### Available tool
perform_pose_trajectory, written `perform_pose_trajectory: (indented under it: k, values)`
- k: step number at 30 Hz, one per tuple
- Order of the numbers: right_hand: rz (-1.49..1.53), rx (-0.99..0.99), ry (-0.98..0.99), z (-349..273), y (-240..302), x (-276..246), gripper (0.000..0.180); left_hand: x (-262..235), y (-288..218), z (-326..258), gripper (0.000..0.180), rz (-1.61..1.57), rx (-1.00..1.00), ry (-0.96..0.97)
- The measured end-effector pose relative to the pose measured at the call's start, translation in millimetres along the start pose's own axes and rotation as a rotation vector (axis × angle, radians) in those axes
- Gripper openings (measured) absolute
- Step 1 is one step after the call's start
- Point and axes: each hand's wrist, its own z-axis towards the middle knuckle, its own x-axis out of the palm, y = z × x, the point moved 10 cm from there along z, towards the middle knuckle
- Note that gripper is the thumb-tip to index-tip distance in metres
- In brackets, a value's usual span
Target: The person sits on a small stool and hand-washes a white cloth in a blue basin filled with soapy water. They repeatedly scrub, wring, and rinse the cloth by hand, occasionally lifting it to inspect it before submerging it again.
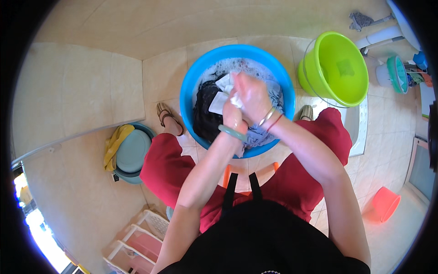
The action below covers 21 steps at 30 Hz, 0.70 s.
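Observation:
My left hand [234, 116], below a green bangle, is closed on a small white cloth [218, 103]. Pressed against it from above right, my right hand [253, 94] grips the same cloth; its fingers are slightly blurred. Both hands are over a blue basin [186, 98] of sudsy water [244, 65]. Two white ends of the cloth stick out to the left of my hands; the rest is hidden in my grip. Beneath lie a black garment [206, 109] on the left and a grey-blue garment [275, 89] on the right, both wet.
A lime green bucket [315, 68] stands right of the basin, beside a white floor fixture [360, 130]. At left, a yellow cloth [112, 148] hangs over stacked grey-green basins [133, 150]. A pink bucket [386, 204] and a white rack [123, 246] are farther back.

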Motion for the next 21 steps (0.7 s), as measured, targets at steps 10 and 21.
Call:
perform_pose_trajectory:
  k: [10,21]
  values:
    - [0.003,0.364,0.098,3.8,-83.9,-11.8,0.02,19.0,-2.0,-7.3,0.042,0.133,-0.066,-0.104]
    - [0.099,-0.118,0.18,-21.3,5.5,-60.6,0.025,22.4,-18.2,-7.6,0.042,0.016,-0.169,0.14]
